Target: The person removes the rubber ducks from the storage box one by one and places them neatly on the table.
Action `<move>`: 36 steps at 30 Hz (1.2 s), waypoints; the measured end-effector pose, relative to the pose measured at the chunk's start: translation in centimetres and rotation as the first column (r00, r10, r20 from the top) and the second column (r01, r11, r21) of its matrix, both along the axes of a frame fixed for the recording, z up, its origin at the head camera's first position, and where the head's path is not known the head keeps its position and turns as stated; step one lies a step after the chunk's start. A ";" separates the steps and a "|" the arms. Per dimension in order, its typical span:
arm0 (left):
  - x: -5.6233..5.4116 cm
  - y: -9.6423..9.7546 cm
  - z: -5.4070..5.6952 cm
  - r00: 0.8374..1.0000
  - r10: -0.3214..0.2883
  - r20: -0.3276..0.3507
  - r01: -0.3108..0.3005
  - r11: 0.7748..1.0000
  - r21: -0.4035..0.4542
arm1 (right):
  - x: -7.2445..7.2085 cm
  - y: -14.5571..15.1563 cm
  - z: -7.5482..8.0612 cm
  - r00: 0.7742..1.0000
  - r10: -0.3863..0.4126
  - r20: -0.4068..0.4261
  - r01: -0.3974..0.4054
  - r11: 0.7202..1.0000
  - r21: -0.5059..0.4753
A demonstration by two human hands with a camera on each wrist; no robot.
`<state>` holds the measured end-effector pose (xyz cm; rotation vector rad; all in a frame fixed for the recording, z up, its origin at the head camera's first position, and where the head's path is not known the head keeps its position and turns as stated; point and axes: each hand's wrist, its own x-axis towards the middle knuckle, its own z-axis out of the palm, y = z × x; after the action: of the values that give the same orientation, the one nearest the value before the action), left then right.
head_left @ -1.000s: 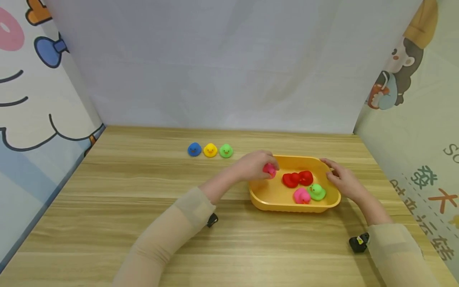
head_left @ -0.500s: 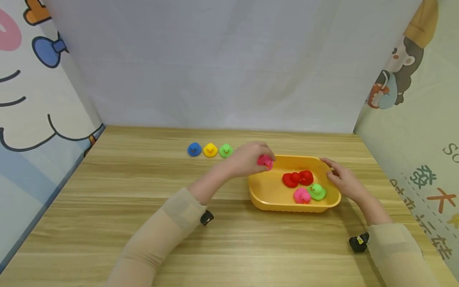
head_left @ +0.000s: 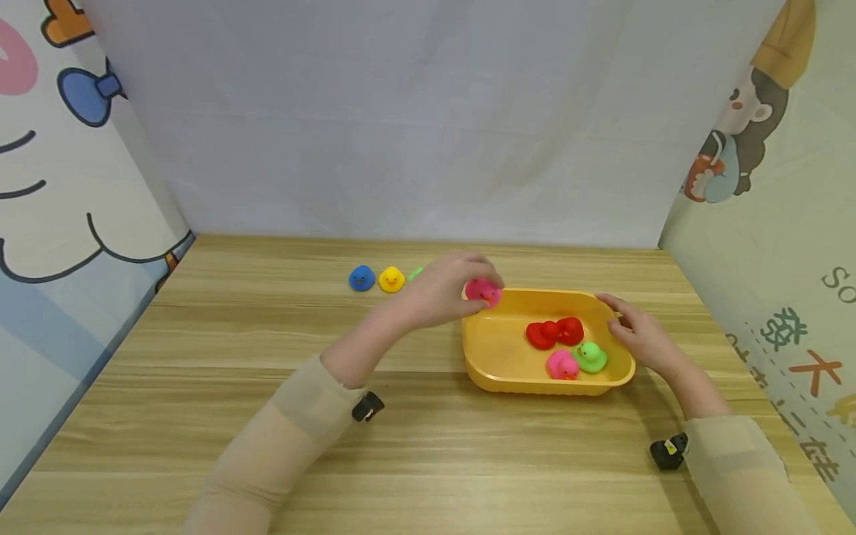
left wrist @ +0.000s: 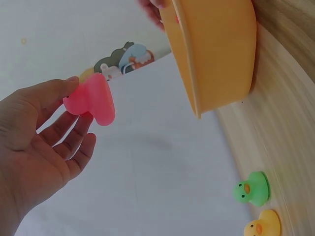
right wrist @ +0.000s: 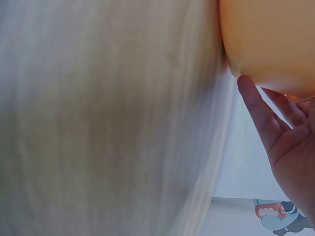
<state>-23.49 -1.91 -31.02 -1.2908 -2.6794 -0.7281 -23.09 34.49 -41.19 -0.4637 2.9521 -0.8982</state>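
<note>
My left hand (head_left: 438,291) pinches a pink rubber duck (head_left: 484,293) above the left back corner of the yellow tub (head_left: 495,386). In the left wrist view the thumb and fingertips hold that duck (left wrist: 96,100) on its side. At the tub's right end, my right hand (head_left: 642,336) rests against the rim; the right wrist view has its fairly straight fingers touching the outer wall. Inside the tub lie red ducks (head_left: 542,336), another pink duck (head_left: 563,365) and a green duck (head_left: 591,357).
Along the back of the table stand a blue duck (head_left: 362,278), a yellow duck (head_left: 391,279) and a green duck (left wrist: 256,189), which my left hand partly covers in the head view. The wooden table (head_left: 468,461) meets a pale cloth backdrop (head_left: 428,134).
My left hand has lifted the pink duck from inside the tub and carried it leftward and back, over the rim. My right hand stays where it was.
</note>
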 end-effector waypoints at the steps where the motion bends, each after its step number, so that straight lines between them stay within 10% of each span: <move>1: 0.1 -0.2 0.1 1.000 -0.002 -0.004 0.002 1.000 0.010 | 0.0 0.0 0.0 1.000 -0.001 -0.001 0.001 1.000 0.000; 36: 3.0 -6.0 2.4 0.990 -0.028 -0.136 0.076 0.930 0.361 | 0.3 0.0 0.2 1.000 -0.007 0.005 0.007 1.000 0.022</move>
<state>-20.50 -7.92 -28.67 -1.2638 -2.2742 -1.0508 -22.82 34.50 -41.00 -0.4500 2.9573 -0.8652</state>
